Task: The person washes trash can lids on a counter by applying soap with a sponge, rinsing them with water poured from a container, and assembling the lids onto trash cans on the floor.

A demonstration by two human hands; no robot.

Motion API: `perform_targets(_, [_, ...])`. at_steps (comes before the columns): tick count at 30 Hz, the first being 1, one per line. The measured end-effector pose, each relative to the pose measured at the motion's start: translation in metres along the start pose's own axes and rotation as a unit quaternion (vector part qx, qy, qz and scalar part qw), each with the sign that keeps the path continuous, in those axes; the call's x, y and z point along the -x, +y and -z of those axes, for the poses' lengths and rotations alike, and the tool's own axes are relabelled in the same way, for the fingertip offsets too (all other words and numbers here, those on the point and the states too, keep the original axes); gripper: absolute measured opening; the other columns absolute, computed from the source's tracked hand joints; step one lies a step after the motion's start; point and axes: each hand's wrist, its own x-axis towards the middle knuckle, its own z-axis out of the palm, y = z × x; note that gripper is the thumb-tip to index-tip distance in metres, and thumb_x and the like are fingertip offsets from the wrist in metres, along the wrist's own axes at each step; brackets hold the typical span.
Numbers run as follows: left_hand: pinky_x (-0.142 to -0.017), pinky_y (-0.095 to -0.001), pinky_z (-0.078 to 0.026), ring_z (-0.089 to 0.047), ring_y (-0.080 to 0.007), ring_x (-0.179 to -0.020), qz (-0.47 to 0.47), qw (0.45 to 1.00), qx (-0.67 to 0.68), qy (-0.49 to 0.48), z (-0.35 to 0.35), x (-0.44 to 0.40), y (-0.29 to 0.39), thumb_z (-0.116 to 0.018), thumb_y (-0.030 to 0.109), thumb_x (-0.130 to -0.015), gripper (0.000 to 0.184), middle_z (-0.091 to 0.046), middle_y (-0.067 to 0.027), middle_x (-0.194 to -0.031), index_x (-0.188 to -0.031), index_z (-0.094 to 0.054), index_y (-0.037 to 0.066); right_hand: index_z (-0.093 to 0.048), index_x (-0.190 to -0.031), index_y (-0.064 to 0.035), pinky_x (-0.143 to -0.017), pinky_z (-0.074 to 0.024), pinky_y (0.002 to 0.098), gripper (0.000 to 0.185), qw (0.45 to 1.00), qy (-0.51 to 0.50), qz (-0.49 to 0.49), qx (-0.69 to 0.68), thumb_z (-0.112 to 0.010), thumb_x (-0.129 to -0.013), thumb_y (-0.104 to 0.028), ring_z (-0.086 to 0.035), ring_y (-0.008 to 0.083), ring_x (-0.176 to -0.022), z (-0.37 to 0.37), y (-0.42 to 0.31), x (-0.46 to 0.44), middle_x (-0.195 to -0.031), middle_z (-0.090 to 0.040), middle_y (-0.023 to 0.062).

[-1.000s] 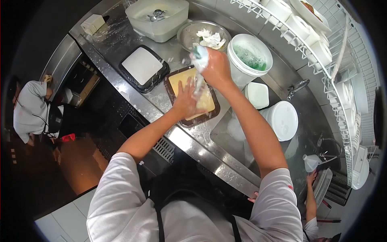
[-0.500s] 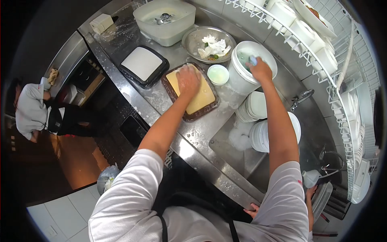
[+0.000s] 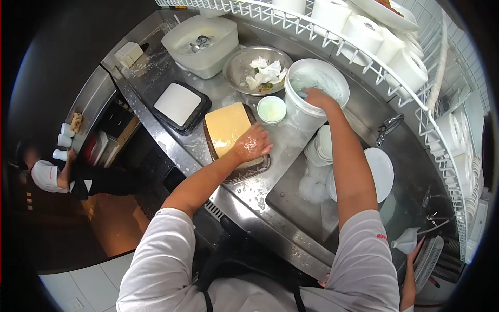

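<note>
A brown-rimmed tray (image 3: 254, 170) with a flat pale-yellow surface lies on the steel counter. My left hand (image 3: 253, 143) is at its right side, wet, with fingers curled over the edge. My right hand (image 3: 319, 99) reaches over the rim of a white bucket (image 3: 306, 117) of sudsy water. A small light-blue piece (image 3: 303, 95) shows at its fingertips; most of it is hidden, so its kind is unclear. Between tray and bucket stands a small white tub (image 3: 271, 109) with pale-green contents. A dark tray (image 3: 181, 106) with a white surface sits left of the yellow one.
Behind are a steel bowl (image 3: 244, 67) with crumpled napkins and a plastic basin (image 3: 205, 52) holding metal utensils. White plates (image 3: 378, 171) and suds fill part of the sink, near a tap (image 3: 389, 127). A rack (image 3: 387, 78) of crockery curves overhead. A co-worker (image 3: 49, 174) stands left; another person's arm (image 3: 410, 275) shows at right.
My left hand has slid from flat on the yellow surface to the tray's right edge, its fingers now curled. My right hand has moved toward the bucket's near-left rim. The camera view has shifted.
</note>
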Motion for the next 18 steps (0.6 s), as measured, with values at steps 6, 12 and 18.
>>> perform_targets(6, [-0.078,-0.0446,-0.05,-0.057,-0.0343,-0.073,-0.166,0.964,0.205,-0.042,-0.018,-0.002,0.029,-0.067,0.043,-0.088,0.044,-0.056,-0.0139,-0.07,-0.064,-0.059,0.006,-0.064,-0.132,-0.0121,-0.102,-0.0478,0.0412,0.058,0.999,0.038,0.009,-0.008,-0.066,-0.076,-0.027,-0.063,0.0352,-0.118,0.016,-0.013,0.01,-0.128,-0.065,0.0191])
perform_targets(12, [-0.107,-0.0574,-0.036,-0.056,-0.035,-0.12,0.248,0.958,-0.015,-0.14,0.005,-0.017,-0.099,-0.041,0.061,-0.098,0.062,-0.064,-0.0209,-0.12,-0.108,-0.074,0.01,-0.065,-0.131,-0.0145,-0.1,-0.0492,0.0428,0.056,0.996,0.094,-0.01,-0.001,-0.064,-0.076,-0.024,-0.065,0.0363,-0.112,0.015,-0.013,0.014,-0.124,-0.067,0.0198])
perform_targets(18, [-0.108,-0.0432,-0.04,-0.054,-0.0407,-0.123,0.461,0.876,0.135,-0.053,0.025,0.012,-0.134,-0.051,0.053,-0.097,0.053,-0.057,-0.0243,-0.131,-0.119,-0.068,0.007,-0.069,-0.124,-0.0176,-0.095,-0.052,0.0409,0.05,0.991,0.133,-0.02,0.009,-0.064,-0.075,-0.026,-0.067,0.0333,-0.107,0.008,-0.005,0.005,-0.118,-0.07,0.0175])
